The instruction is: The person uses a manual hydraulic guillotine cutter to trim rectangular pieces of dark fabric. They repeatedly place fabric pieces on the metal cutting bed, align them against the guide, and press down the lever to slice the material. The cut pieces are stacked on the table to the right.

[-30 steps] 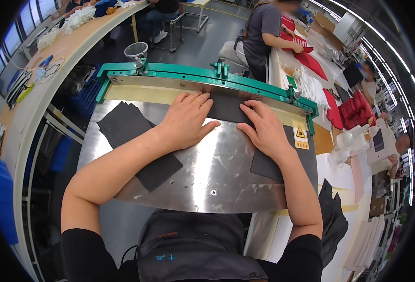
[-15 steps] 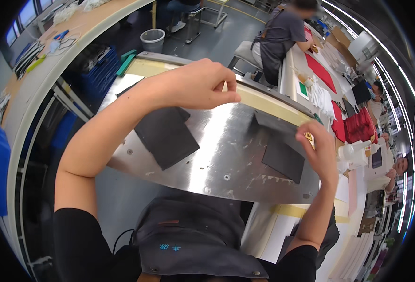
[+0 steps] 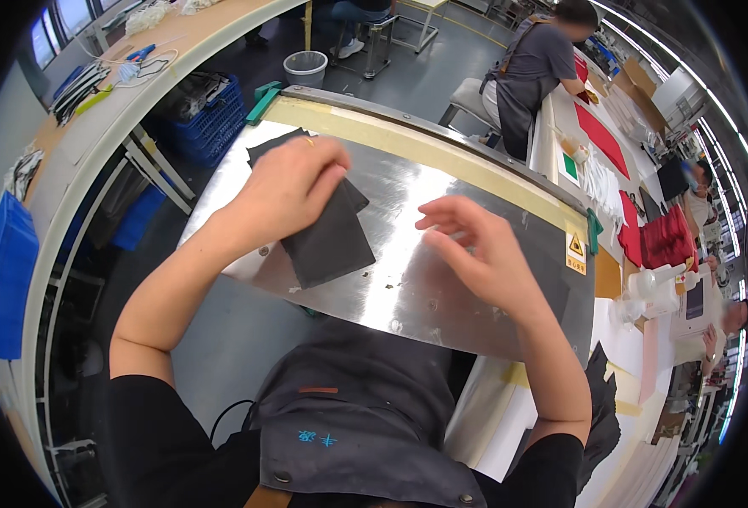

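Several flat dark-grey rectangular pieces (image 3: 333, 250) overlap on the left of a shiny metal plate (image 3: 399, 190). My left hand (image 3: 293, 182) is over them, fingers curled together and thumb close to the index finger. Whatever its fingers may hold is hidden. Above the middle right of the plate, my right hand (image 3: 471, 250) has its fingers apart and nothing in them. Another dark flat piece (image 3: 552, 258) lies at the plate's right side, partly behind my right forearm.
A yellow-taped rail with green clamps (image 3: 263, 102) runs along the far edge. A yellow warning label (image 3: 576, 251) sits at the right. White bottles (image 3: 653, 288) and red material (image 3: 666, 241) stand on the right-hand bench. A person (image 3: 531, 76) sits beyond.
My left hand has moved left and nearer, from above the plate's middle to the dark pieces. My right hand has moved left from the right-hand pieces, fingers now spread. The view has shifted.
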Motion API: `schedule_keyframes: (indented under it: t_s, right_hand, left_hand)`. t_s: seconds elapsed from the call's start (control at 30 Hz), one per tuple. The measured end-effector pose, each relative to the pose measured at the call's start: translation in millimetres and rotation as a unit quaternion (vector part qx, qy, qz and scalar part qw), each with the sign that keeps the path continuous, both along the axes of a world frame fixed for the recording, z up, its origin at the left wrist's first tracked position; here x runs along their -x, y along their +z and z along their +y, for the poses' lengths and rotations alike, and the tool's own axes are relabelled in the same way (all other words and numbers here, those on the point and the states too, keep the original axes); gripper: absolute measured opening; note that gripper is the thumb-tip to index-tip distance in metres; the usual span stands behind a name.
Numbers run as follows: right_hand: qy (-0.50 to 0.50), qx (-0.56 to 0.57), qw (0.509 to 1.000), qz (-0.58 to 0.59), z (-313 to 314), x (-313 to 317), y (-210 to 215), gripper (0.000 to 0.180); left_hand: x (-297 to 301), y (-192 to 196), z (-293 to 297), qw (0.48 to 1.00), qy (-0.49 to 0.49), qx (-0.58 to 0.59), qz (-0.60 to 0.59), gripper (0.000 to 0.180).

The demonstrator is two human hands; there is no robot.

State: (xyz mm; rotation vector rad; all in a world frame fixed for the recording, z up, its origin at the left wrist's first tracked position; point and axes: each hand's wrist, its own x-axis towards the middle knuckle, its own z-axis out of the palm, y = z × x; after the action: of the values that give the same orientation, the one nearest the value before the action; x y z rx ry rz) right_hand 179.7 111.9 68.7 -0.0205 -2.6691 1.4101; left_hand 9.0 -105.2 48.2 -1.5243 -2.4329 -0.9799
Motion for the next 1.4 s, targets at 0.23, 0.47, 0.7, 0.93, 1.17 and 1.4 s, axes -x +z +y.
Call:
schedule_keyframes:
  t_s: [0.23, 0.47, 0.7, 0.93, 1.17, 1.4]
  right_hand:
    - [0.021, -0.127, 0.992, -0.013, -53.4, 78.0, -24.1, 0.041]
    - [0.033, -0.152, 0.987, 0.042, -58.3, 75.7, -34.3, 0.042]
    - [0.020, -0.145, 0.989, 0.018, -64.1, 80.8, -26.0, 0.041]
    - [0.091, -0.229, 0.958, 0.146, -74.9, 64.0, -23.4, 0.035]
    - [0.051, 0.058, 0.970, 0.231, -23.1, 24.3, 56.1, 0.044]
    - [-0.077, 0.092, 0.985, 0.127, 88.0, 35.3, 11.3, 0.031]
  left_hand:
    - [21.4, -27.1, -34.7, 0.993, 0.101, -0.039, -0.039, 0.026]
    - [19.5, -33.9, -40.8, 0.994, 0.088, -0.056, -0.024, 0.027]
    - [11.8, -32.9, -41.6, 0.995, 0.089, -0.037, -0.014, 0.029]
    - [10.6, -26.2, -42.2, 0.997, 0.063, -0.018, -0.035, 0.035]
    - [6.6, -23.9, -50.2, 0.999, 0.045, 0.029, -0.009, 0.026]
    - [11.9, -9.7, -48.5, 1.000, 0.011, 0.014, -0.017, 0.023]
